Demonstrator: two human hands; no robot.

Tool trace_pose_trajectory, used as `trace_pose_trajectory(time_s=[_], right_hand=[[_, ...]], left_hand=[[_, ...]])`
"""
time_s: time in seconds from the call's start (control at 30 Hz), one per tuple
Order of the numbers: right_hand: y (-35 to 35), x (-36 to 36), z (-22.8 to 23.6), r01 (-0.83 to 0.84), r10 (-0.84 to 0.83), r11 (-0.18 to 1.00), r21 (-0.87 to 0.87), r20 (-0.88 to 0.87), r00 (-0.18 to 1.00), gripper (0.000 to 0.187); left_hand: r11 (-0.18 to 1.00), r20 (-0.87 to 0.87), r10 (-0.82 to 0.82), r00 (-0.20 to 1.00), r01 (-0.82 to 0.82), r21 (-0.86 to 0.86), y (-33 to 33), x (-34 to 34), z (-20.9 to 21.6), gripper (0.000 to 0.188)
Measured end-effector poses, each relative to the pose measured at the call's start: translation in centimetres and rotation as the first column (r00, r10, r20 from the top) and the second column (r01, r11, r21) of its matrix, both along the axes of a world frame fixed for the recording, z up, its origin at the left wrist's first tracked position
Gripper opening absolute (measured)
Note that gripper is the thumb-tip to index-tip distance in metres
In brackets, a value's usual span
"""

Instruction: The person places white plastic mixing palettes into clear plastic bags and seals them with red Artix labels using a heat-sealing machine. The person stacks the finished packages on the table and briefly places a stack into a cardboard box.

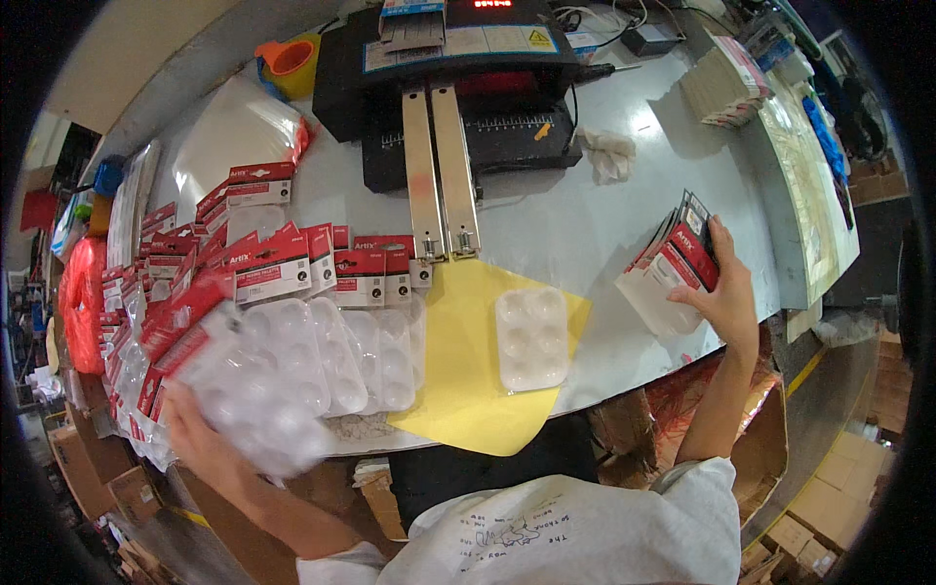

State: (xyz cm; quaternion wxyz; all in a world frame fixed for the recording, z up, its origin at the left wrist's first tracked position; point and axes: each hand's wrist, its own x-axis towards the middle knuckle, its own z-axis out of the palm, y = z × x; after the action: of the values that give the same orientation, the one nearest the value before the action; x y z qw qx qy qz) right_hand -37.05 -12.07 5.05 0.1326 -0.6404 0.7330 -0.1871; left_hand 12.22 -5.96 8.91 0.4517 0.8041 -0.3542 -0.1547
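On the left, my left hand [195, 429] grips a bagged white paint palette [268, 414] with a red header card. Both are smeared by motion, and some of the fingers are hidden. Far to the right, my right hand [724, 292] has its thumb and fingers around a fanned stack of red and white header cards [673, 258], which rests on the table. Between the hands, a bare white paint palette [532, 339] with round wells lies on a yellow sheet [478, 409], touched by neither hand.
Several bagged palettes [283, 341] with red header cards overlap across the table's left side. A black machine [448, 88] with two metal arms [444, 175] stands at the back. Crumpled tissue [609, 156] lies right of it. A card stack [726, 83] sits at the far right.
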Motion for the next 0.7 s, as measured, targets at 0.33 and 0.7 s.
trace_pose_trajectory(time_s=[0.33, 0.7], right_hand=[[0.0, -0.4, 0.1, 0.034, -0.034, 0.999, -0.004, 0.058, 0.998, 0.1], [2.3, 8.6, 2.7, -0.094, 0.098, 0.995, -0.042, 0.65, 0.753, 0.05]], left_hand=[[0.821, 0.321, -0.571, 0.756, 0.516, 0.245, -3.7, -20.0, -12.6, 0.03], [0.806, -0.844, -0.439, 0.309, 0.551, -0.218, -1.5, -17.4, -7.5, 0.012]])
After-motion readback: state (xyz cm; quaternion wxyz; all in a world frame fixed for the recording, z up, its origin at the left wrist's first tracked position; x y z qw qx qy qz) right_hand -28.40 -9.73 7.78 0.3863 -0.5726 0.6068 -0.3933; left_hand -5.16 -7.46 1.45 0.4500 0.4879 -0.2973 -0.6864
